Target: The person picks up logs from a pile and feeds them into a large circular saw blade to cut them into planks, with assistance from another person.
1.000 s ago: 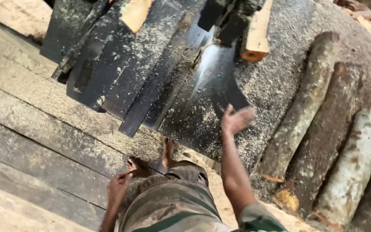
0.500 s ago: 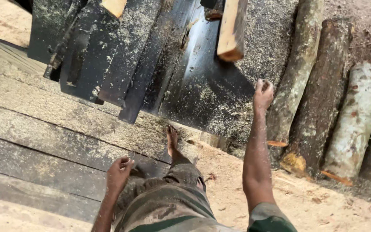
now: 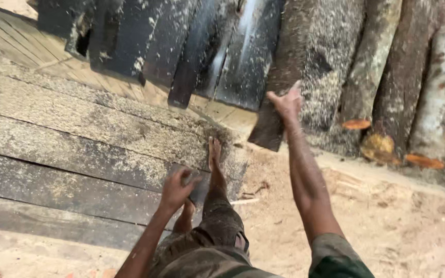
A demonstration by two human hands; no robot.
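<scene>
We judge this the reaching step: our right hand stretches toward twelve o'clock, fingers loosely spread and gripping nothing, just at the dark sawdust-covered slab leaning among other dark planks. Closing on its edge would call for a firm grasp. Our left hand hangs near seven o'clock above the floor boards, fingers curled, empty. Logs lie at two o'clock

Right hand on dark plank; logs beside.

Sawdust-strewn ground w/ grey planks, dark slabs & logs directly on it.
</scene>
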